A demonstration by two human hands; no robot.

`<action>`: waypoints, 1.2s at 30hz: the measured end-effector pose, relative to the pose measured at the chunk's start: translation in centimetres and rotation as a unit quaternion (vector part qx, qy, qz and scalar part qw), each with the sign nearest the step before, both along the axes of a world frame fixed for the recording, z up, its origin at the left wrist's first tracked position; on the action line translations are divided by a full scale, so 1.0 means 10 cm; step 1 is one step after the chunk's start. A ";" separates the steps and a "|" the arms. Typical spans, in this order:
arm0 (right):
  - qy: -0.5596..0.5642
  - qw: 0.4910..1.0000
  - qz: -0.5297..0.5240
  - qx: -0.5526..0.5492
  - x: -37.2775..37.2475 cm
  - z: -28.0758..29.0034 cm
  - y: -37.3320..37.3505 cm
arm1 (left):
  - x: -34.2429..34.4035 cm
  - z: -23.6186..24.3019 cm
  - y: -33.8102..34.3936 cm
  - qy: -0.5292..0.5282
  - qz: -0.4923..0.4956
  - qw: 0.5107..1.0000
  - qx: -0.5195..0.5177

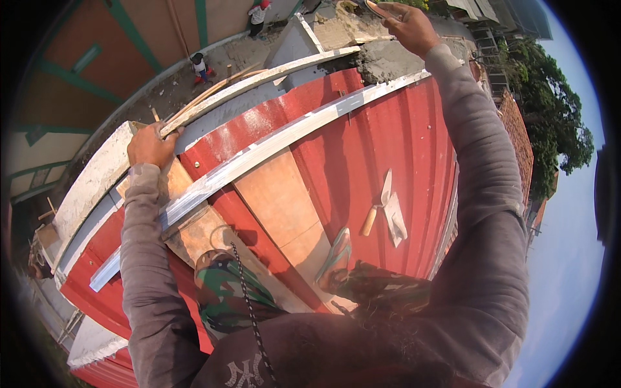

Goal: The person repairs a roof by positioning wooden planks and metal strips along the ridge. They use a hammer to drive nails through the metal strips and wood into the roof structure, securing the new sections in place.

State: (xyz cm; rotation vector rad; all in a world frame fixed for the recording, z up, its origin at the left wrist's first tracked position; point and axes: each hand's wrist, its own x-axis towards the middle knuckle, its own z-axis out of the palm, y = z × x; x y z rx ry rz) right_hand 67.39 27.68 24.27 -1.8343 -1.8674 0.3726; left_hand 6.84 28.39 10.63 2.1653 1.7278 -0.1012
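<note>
My left hand (153, 147) is closed over the edge of the pale concrete parapet (103, 171), beside a wooden board (173, 179). At the far right my raised right hand (409, 27) is closed around a slim, tan-edged thing (373, 8); most of it is hidden, so its kind does not show. Just beyond the metal bar, wet grey mortar (391, 61) lies on the wall top near that hand. A trowel (370, 220) with a wooden handle rests on the red corrugated roof (407, 142), next to a pale flat scrap (394, 220).
A long silvery metal bar (259, 153) crosses the roof. Tan boards (278, 194) lie under my feet, one in a sandal (339, 249). Past the parapet the ground drops away, with two people (200, 66) below. Trees (543, 97) stand at the right.
</note>
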 end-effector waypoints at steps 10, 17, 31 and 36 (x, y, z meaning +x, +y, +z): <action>-0.113 0.988 -0.035 -0.094 -0.68 -0.04 -0.30 | -0.04 0.02 0.01 -0.006 0.024 1.000 -0.013; -0.140 0.983 0.008 -0.115 -0.78 -0.15 -0.05 | -0.05 -0.02 0.02 -0.009 0.028 1.000 -0.011; -0.214 0.969 0.029 -0.120 -1.15 -0.08 0.27 | -0.06 -0.01 0.05 -0.013 0.026 0.999 -0.024; -0.146 0.987 -0.050 -0.050 -1.14 -0.15 0.52 | -0.06 0.02 0.06 -0.009 0.028 0.999 -0.025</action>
